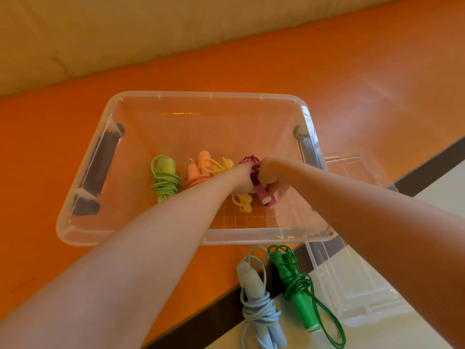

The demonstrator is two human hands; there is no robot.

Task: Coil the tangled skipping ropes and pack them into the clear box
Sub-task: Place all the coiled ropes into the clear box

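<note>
Hands (254, 176) around purple rope (261, 192)

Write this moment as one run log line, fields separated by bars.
phase: packing | both hands: hold magenta rope in clear box | in box: lime, peach, yellow | outside: blue rope, green rope

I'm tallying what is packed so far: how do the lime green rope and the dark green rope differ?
The lime green rope lies inside the clear box; the dark green rope lies outside it, on the floor by the near rim. The lime green cord is wound snugly around its handles; the dark green one trails a long loose loop. Both are bundled and untouched by either hand.
</note>
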